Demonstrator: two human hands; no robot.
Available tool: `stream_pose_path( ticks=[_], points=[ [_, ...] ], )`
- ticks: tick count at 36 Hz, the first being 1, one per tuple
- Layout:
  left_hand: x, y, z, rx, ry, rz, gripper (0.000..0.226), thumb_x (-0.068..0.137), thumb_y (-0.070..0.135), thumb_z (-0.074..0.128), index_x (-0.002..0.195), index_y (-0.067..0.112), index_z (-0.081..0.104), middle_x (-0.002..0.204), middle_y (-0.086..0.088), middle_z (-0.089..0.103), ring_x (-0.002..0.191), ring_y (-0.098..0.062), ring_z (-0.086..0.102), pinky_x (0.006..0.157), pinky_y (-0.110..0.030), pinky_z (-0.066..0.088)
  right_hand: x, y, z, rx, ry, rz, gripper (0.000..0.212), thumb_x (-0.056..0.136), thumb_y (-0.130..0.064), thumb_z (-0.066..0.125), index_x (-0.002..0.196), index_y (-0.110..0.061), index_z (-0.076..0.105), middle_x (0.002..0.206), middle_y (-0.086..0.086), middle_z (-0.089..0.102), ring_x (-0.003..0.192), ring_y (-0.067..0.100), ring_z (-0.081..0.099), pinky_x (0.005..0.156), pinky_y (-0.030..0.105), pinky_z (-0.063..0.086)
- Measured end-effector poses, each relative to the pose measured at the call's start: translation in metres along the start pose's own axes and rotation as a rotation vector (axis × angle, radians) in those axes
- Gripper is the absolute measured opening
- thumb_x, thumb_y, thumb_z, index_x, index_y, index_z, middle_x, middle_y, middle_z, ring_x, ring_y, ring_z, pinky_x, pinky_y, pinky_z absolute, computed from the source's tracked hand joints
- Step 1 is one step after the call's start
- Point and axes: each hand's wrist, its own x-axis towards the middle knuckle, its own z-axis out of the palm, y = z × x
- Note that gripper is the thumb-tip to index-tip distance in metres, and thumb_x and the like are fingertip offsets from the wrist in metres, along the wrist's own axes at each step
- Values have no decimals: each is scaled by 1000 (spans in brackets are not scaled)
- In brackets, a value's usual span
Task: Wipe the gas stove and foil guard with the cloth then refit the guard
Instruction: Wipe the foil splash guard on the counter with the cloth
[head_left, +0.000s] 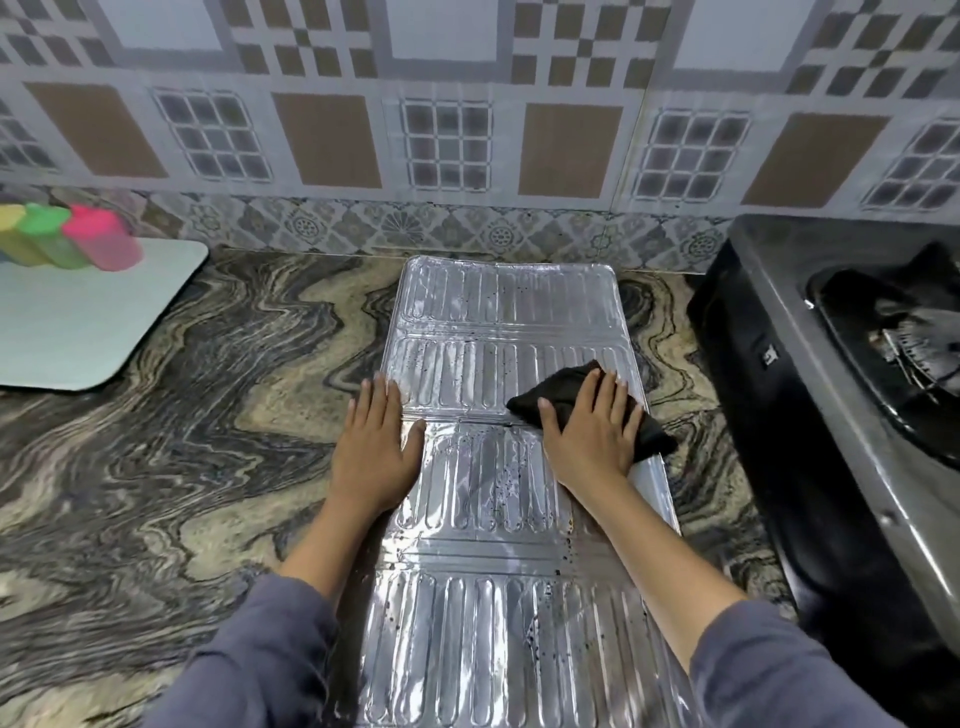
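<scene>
Pressing cloth beneath right hand on guard.

You look from head height, close, steeply down at the countertop, facing the tiled wall at twelve o'clock.

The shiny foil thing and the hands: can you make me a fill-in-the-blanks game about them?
1. The foil guard lies flat on the ____.
2. The right hand presses a ____ cloth on the guard.
3. The left hand lies ____ on the guard's left edge.
4. The gas stove stands to the guard's ____.

Missing words: countertop; black; flat; right
</scene>
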Motion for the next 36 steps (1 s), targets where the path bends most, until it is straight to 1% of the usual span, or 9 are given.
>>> stream_pose_path(
  ticks=[3,12,16,23,28,36],
  points=[
    [0,0,1,12,-15,-23,89,78,59,-2,148,3,6,157,-14,0,146,-23,-3,117,-32,-6,6,-1,4,-13,-4,23,81,92,-59,23,148,-6,-2,158,13,-1,145,26,-5,116,46,-6],
    [4,-5,3,10,-43,-14,90,78,61,-3,149,6,5,158,-10,-2,146,-19,-4,117,-30,-5,48,-8,6,7,-18,66,80,92,-59,24,148,-8,0,158,10,0,145,27,-3,115,50,-3],
    [3,-6,4,17,-41,-11,88,80,62,-4,149,7,4,158,-9,-4,146,-17,-5,114,-26,-9,72,-14,7,24,-10,77,79,92,-59,25,148,-9,1,158,10,2,145,28,-3,115,50,-4],
    [5,-7,4,2,-32,-17,84,83,60,0,149,8,4,158,-9,-5,146,-16,-7,115,-26,-9,110,-29,9,37,34,83,78,92,-57,29,148,-8,7,157,13,9,144,31,4,115,51,0],
    [6,-6,3,2,-34,-21,77,88,57,5,149,10,1,158,-7,-8,145,-14,-10,114,-25,-11,135,-37,10,36,42,80,78,92,-56,30,148,-7,8,157,13,9,144,31,5,115,51,0],
    [6,-5,1,-9,-41,-28,79,85,59,2,149,13,0,157,-3,-11,141,-8,-17,115,-25,-11,177,-46,12,43,46,66,77,92,-57,29,148,-8,9,157,12,10,144,31,6,115,50,0]
  ],
)
